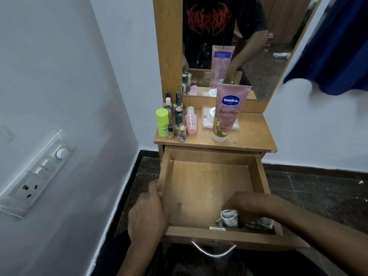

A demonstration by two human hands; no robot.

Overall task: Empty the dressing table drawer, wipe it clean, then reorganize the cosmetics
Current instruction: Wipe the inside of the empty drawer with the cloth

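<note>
Wiping out the pulled-out drawer

Drawer (211, 188) is pulled right out and bare inside, apart from the grey cloth (230, 217) near its front right corner. Right hand (242, 203) is bunched around that cloth, pressing it to the bottom. Left hand (148, 213) is wrapped over the front left corner. All the cosmetics sit up on the tabletop (253, 134): pink lotion tube (227, 114), small bottles (177, 122), green stick (162, 122).

Left hand (148, 214) curled — right hand (242, 203) clenched.
</note>
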